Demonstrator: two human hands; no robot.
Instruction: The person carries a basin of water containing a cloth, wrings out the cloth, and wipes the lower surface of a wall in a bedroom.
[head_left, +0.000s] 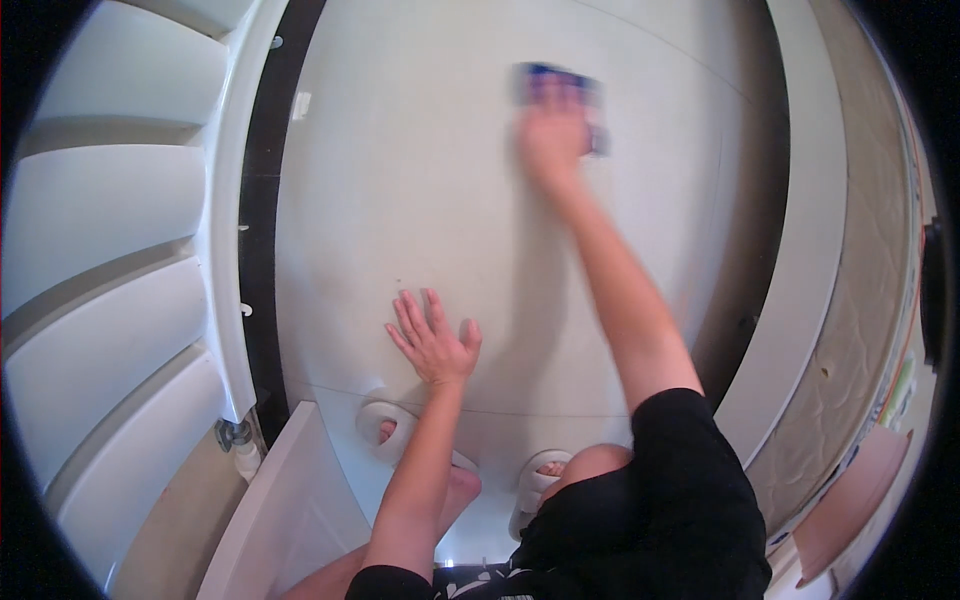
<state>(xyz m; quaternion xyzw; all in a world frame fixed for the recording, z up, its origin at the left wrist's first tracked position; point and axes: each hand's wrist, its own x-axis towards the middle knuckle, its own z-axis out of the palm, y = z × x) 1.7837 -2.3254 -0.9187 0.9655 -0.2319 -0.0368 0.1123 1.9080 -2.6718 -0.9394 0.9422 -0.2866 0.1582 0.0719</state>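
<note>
My right hand (553, 135) is stretched far forward over the pale tiled floor (420, 187), pressing a dark blue and pinkish cloth (596, 141) against it. Both the hand and the cloth are blurred, and the palm hides most of the cloth. Closer to my body, my left hand (435, 341) rests flat on the same floor with its fingers spread and nothing in it. A tiny dark speck (398, 280) lies just beyond its fingertips.
A white radiator (112, 195) lines the left side, with a valve (238, 435) at its lower end. Below it stands a white panel (277, 502). On the right runs a pale bed-like base (814, 187) beside a quilted mattress (862, 300). White slippers (390, 424) are on my feet.
</note>
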